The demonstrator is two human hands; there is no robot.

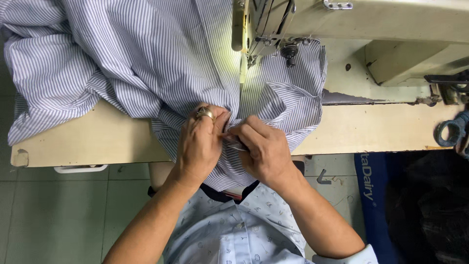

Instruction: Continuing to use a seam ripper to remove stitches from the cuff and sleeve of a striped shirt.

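Blue-and-white striped cotton shirt fabric point(161, 58) is spread over the counter and bunched toward its near edge; a small fold of it is gathered directly between the two hands, the rest trailing away from them toward and under the machine head.

Left hand point(198, 142): fingers curled and pressed together, a fold of the striped fabric pinched at the fingertips. A gold-coloured ring point(205, 113) is worn on one finger.

Right hand point(261, 149): fingers closed, the same fold pinched from the opposite side; fingertips of both hands are touching or nearly so. A thin light-coloured item, possibly a small tool or a thread, shows between the fingertips; which it is cannot be told.

Judgement: fine work on a seam or fold is in hand. It would be done well if the fold is kept taut between the two pinches, stripes are kept aligned, and the surplus cloth is kept flat so that nothing drags.

Beyond the hands: cream-coloured industrial sewing machine head point(303, 24), its needle area just past the fold. Under everything, the pale beige laminate counter point(97, 137). Well off to the right of the right hand, blue-handled scissors point(452, 132) lie at the counter edge.
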